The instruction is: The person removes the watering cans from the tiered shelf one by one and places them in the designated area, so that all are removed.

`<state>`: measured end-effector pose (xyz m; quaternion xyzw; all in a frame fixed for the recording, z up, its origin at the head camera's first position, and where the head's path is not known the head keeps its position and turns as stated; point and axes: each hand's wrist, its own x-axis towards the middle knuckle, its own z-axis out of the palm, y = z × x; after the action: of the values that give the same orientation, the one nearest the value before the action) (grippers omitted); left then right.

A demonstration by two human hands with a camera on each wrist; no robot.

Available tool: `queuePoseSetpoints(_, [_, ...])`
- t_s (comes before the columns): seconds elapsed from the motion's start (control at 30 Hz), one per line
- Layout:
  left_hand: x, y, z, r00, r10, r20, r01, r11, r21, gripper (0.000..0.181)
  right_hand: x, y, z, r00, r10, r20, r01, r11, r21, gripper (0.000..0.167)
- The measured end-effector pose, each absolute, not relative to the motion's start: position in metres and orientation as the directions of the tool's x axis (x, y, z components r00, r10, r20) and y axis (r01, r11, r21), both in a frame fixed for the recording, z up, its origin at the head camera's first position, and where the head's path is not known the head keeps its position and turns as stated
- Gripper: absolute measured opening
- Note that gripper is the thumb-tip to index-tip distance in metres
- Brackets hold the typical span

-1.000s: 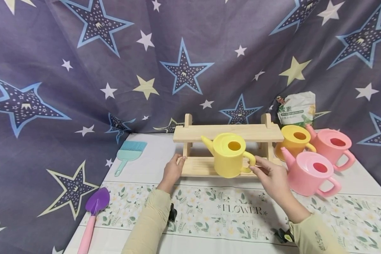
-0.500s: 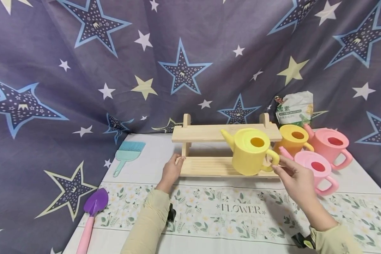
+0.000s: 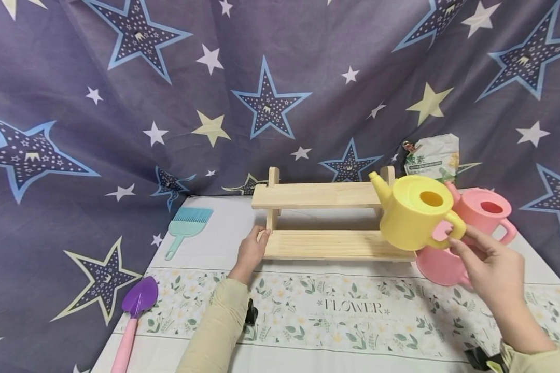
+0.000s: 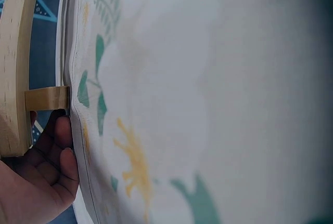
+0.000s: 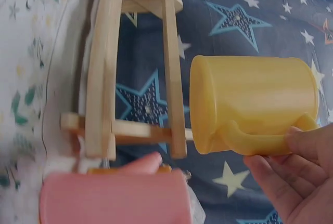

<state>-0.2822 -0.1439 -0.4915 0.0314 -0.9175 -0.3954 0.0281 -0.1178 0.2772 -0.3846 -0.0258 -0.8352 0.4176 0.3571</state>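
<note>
A yellow watering can (image 3: 408, 223) hangs in the air at the right end of a two-tier wooden plant stand (image 3: 329, 244). My right hand (image 3: 497, 272) pinches its handle; in the right wrist view, thumb and fingers close round the can's handle (image 5: 255, 143). My left hand (image 3: 251, 254) grips the left end of the stand's lower board, and the left wrist view has its curled fingers (image 4: 65, 164) under the wood. Two pink watering cans (image 3: 487, 210) stand behind and below the held one, partly covered by it. An orange-yellow can there is hidden in the head view.
A white printed bag (image 3: 434, 155) leans at the back right. On the left lie a teal brush (image 3: 189, 227) and a purple trowel (image 3: 141, 298) with a pink handle. A floral cloth (image 3: 308, 321) covers the table; a starry curtain (image 3: 242, 62) hangs behind.
My right hand has carried the yellow watering can rightward and up, from in front of the stand's middle to over the other cans. The left hand keeps its place on the stand.
</note>
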Motion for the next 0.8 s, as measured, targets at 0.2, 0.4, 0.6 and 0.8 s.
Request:
queuePoseSetpoints(0.2, [-0.283, -0.144, -0.493, -0.997, -0.074, 0.019, -0.037, 0.688, 0.725, 0.04, -0.111, 0.301, -0.379, -0.735, 0.421, 0.532, -0.157, 0.658, -0.737, 0.036])
queuePoseSetpoints(0.4, [-0.284, -0.145, -0.492, -0.997, -0.077, 0.021, -0.038, 0.685, 0.727, 0.039, -0.107, 0.324, -0.381, -0.699, 0.454, 0.553, -0.183, 0.633, -0.752, 0.035])
queuePoseSetpoints(0.6, [-0.284, -0.144, -0.492, -0.997, -0.077, 0.011, -0.046, 0.687, 0.725, 0.04, -0.104, 0.349, -0.389, -0.635, 0.423, 0.647, -0.335, 0.604, -0.724, 0.038])
queuePoseSetpoints(0.8, [-0.285, -0.145, -0.493, -0.997, -0.08, 0.009, -0.049, 0.69, 0.722, 0.041, -0.112, 0.415, -0.438, -0.637, 0.468, 0.613, -0.184, 0.68, -0.71, 0.039])
